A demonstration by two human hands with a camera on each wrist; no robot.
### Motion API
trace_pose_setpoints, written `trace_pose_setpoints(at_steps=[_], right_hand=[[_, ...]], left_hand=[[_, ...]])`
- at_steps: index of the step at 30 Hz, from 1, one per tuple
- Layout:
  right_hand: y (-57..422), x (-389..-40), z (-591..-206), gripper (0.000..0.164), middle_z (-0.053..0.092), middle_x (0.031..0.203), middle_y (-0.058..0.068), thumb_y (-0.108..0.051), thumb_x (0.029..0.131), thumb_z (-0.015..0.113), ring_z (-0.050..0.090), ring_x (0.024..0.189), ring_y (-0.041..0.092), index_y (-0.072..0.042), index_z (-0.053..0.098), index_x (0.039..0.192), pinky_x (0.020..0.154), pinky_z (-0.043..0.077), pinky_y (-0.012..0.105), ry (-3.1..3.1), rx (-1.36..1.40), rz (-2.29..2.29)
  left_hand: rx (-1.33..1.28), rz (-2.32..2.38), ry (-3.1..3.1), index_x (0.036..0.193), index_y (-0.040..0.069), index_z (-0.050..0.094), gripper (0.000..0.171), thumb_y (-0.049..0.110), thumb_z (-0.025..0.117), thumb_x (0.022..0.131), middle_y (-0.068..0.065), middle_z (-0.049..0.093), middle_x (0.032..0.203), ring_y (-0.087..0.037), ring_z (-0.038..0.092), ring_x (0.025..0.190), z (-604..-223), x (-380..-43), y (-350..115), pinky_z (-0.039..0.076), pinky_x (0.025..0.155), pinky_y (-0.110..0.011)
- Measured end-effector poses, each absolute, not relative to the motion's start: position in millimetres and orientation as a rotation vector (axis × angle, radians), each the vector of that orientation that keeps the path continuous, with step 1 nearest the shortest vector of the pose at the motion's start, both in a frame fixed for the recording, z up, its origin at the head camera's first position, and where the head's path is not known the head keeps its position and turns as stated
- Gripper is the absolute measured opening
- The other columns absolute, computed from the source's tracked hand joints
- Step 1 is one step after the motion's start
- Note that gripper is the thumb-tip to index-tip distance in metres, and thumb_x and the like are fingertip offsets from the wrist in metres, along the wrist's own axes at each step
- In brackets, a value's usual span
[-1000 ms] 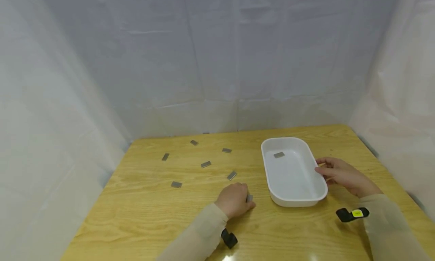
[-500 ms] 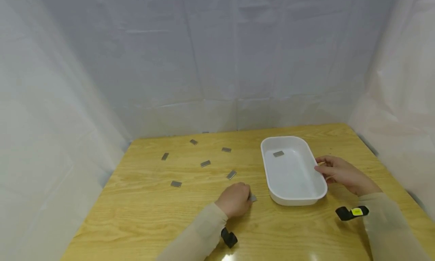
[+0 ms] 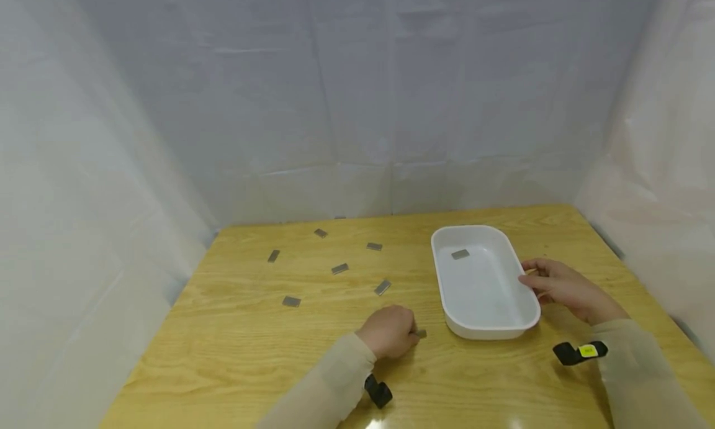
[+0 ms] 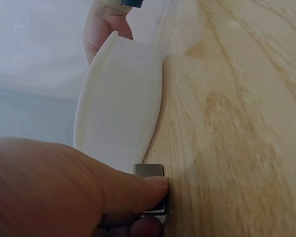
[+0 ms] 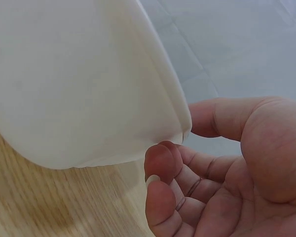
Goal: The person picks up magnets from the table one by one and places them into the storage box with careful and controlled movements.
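Observation:
My left hand (image 3: 389, 331) pinches a small rectangular grey metal piece (image 3: 420, 334) between thumb and fingers, low over the table, just left of a white plastic tray (image 3: 487, 334). In the left wrist view the thumb lies across the shiny metal piece (image 4: 149, 170), and its lower part is partly covered. My right hand (image 3: 570, 290) grips the tray's right rim, thumb on the rim and fingers beneath it; the right wrist view shows this hold on the white wall (image 5: 89, 89). One similar metal piece (image 3: 460, 254) lies inside the tray, near its far end.
Several more grey metal pieces lie scattered on the wooden table (image 3: 234, 354) to the left, among them one (image 3: 382, 287) just beyond my left hand and one (image 3: 292, 302) farther left. White sheeting (image 3: 357, 106) encloses the back and both sides.
My left hand has shifted slightly right and nearer me, and the metal piece in its fingers has tipped to show a narrower face. The right hand and the tray stay in place.

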State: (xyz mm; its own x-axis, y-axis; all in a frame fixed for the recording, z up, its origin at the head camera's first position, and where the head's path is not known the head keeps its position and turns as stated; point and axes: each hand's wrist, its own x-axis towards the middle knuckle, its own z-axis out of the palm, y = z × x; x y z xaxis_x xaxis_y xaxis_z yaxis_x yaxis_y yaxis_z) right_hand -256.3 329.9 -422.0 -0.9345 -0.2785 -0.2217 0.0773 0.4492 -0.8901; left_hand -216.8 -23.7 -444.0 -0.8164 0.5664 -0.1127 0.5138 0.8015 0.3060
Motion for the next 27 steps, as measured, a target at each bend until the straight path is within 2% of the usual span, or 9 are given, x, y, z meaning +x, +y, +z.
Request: trace_pose_setpoints(at_steps=[8, 17, 27], right_hand=[[329.8, -257.4, -423.2, 0.063, 0.054, 0.119, 0.022, -0.032, 0.099, 0.054, 0.059, 0.098, 0.024, 0.010, 0.031, 0.140, 0.078, 0.052, 0.037, 2.370, -0.168, -1.479], [330.7, -258.8, -423.0, 0.062, 0.054, 0.121, 0.022, -0.033, 0.099, 0.055, 0.058, 0.101, 0.025, 0.009, 0.032, 0.139, 0.079, 0.052, 0.037, 2.370, -0.161, -1.474], [331.1, -257.9, -423.1, 0.063, 0.054, 0.120, 0.022, -0.033, 0.099, 0.055, 0.058, 0.101, 0.026, 0.009, 0.032, 0.139, 0.079, 0.052, 0.037, 2.366, -0.154, -1.471]], left_hand=[[0.846, 0.353, 2.817, 0.086, 0.013, 0.071, 0.010, 0.023, 0.070, 0.088, 0.008, 0.063, 0.076, -0.005, 0.052, 0.067, -444.2, -217.2, -22.9, 0.045, 0.064, -0.023], [0.917, 0.426, 2.790, 0.079, 0.014, 0.056, 0.020, 0.024, 0.063, 0.095, 0.008, 0.051, 0.066, -0.006, 0.047, 0.055, -438.8, -216.3, -23.1, 0.039, 0.050, -0.022], [0.918, 0.437, 2.792, 0.090, 0.011, 0.061, 0.013, 0.023, 0.061, 0.096, 0.004, 0.058, 0.074, -0.007, 0.049, 0.060, -439.2, -216.4, -23.0, 0.042, 0.054, -0.023]])
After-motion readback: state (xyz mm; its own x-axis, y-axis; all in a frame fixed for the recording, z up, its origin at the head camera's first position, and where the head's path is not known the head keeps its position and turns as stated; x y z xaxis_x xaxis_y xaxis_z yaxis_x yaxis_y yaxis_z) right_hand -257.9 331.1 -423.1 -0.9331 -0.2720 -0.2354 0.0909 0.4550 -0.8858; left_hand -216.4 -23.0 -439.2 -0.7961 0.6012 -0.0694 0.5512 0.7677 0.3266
